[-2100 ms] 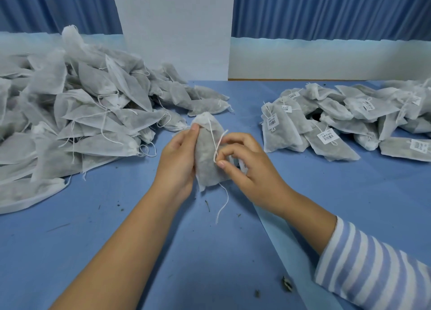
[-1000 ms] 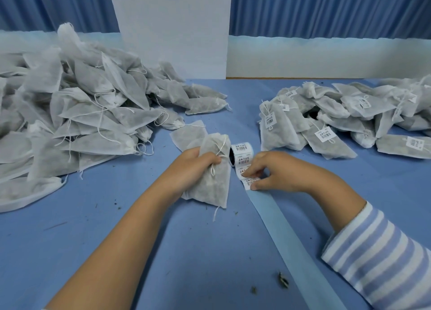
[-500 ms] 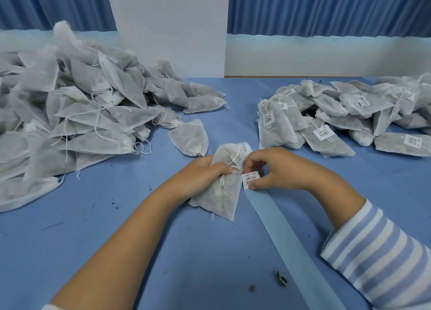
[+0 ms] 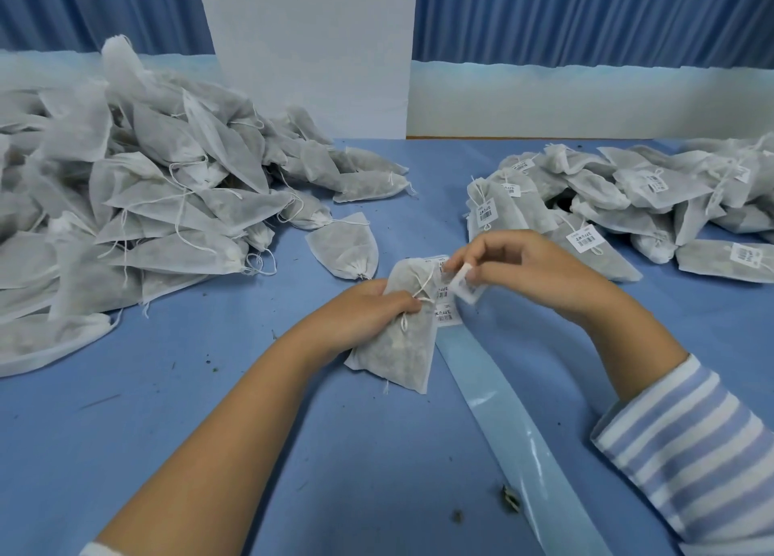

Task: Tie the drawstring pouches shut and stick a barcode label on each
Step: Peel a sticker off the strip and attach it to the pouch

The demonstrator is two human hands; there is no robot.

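Pouch [image 4: 398, 350] lay mid-table, seemingly soft, light and limp; your left hand [image 4: 368, 309] gripped it at the gathered neck, likely the firmest hold; your right hand [image 4: 532, 271] pinched a barcode label [image 4: 463, 289] by its edge; flimsy, it could curl.

The right hand's [image 4: 532, 271] arm wears a pale blue-and-white striped sleeve [image 4: 691, 451]; the left hand's [image 4: 368, 308] forearm is bare to a whitish cuff [image 4: 90, 550].
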